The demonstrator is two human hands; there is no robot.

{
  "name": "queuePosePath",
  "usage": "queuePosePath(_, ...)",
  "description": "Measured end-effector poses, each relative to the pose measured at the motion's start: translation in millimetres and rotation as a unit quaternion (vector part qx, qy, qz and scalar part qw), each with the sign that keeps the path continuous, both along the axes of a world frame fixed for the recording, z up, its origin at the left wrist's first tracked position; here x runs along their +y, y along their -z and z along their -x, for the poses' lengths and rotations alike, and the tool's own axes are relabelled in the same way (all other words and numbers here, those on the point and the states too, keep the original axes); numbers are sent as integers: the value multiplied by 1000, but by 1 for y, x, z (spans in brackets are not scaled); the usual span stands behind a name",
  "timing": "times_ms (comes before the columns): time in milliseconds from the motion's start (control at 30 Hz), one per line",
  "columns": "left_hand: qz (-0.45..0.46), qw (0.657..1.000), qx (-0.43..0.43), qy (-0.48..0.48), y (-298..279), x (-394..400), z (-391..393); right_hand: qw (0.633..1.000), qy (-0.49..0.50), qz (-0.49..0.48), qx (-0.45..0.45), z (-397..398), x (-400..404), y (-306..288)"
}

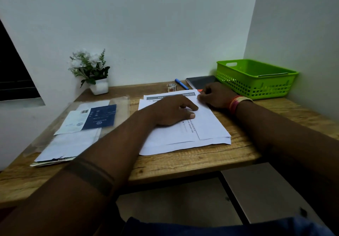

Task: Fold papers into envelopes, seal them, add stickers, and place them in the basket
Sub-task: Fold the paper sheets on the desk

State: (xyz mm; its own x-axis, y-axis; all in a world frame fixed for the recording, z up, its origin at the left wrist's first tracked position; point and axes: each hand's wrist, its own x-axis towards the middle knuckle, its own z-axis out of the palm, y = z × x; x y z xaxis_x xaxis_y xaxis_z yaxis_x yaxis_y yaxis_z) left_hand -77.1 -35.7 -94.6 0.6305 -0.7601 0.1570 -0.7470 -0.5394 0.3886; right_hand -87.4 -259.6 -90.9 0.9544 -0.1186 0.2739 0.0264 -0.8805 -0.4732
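Paper (pixel 207 125) pressed flat by left hand (pixel 170 111), fingers relaxed; far corner pinched by right hand (pixel 213 95); edges should be aligned before creasing.

both arms stretched forward, bare to the elbows. left hand (pixel 171 110) lying palm down, fingers spread a little and nearly straight, thumb tucked at the side, dark band around the forearm. right hand (pixel 213 95) further ahead and just to the right, fingers curled in, fingertips pinched together at the far side, bright bands on the wrist.
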Motion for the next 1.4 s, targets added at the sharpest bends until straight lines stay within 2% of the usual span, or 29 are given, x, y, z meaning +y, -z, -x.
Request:
queuePosePath(233, 15, 998, -48, -31, 6, -1, 2, 990, -39, -131, -47, 1, -2, 0)
queuePosePath(400, -1, 997, -54, -49, 8, -2, -1, 999, -16, -26, 20, 0, 3, 0)
queuePosePath(467, 1, 997, -50, -57, 11, -2, -3, 999, -5, -34, 8, 3, 5, 0)
queuePosePath(600, -12, 996, -52, -77, 13, -3, -5, 991, -15, -122, -53, 13, 6, -3)
queuePosePath(767, -24, 994, -53, -89, 13, -3, -4, 995, -53, -88, 15, 29, 5, -9)
queuePosePath(900, -39, 993, -65, -90, 13, -2, -3, 994, -15, -105, -9, 30, 3, -10)
queuePosePath(1000, -44, 993, -73, -87, 12, 0, -1, 977, -10, -206, -44, 34, 9, -8)
queuePosePath(1100, -20, 995, -55, -85, 11, 2, 2, 940, -61, -330, -59, 46, 25, -14)
queuePosePath(1167, 1, 996, -49, -81, 10, 2, 2, 924, -102, -367, -39, 46, 31, -12)
queuePosePath(1267, 51, 993, -20, -102, 7, 3, 5, 944, -140, -300, -18, 40, 30, -4)
queuePosePath(1400, 156, 975, 80, -134, 0, 6, 14, 969, -158, -191, -17, 36, 30, 0)
